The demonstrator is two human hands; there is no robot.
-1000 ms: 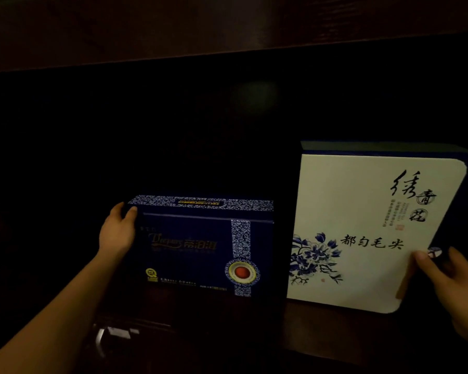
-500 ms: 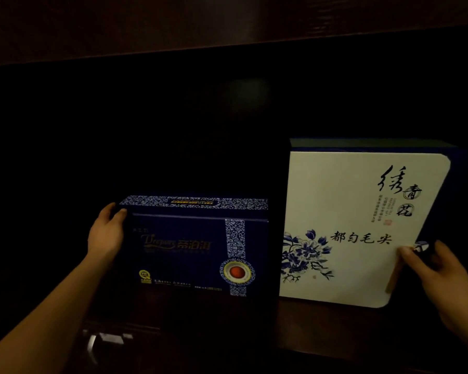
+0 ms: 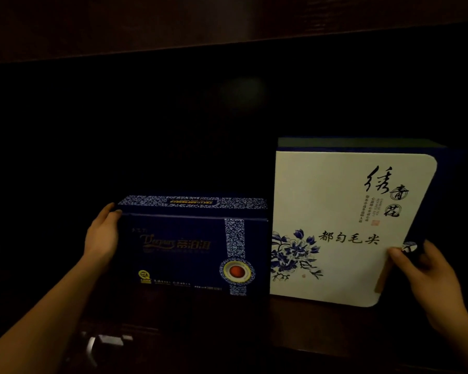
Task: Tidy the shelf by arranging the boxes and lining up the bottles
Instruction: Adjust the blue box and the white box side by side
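A person's two hands steady a pair of gift boxes standing upright on a dark wooden shelf, deep in a dimly lit cabinet. The left hand lies flat against the left end of a dark blue box, palm pressed to its side and fingertips curled over the upper corner; the hand is open against the cardboard rather than wrapped around it. To the right of that hand, the blue box shows gold lettering, a patterned blue-and-white band and a round red-centred emblem. The box's right edge stands just beside, possibly touching, a taller white box printed with blue flowers and black calligraphy. The right hand holds the white box at its lower right edge, thumb on the front face and fingers reaching behind, partly closed on the edge; a small blue-and-white clasp shows just above the thumb. Both boxes sit between the two hands, their fronts facing out. Below the left forearm, near the shelf's front edge, a small pale metallic fitting catches the light; what it is cannot be told in the gloom.
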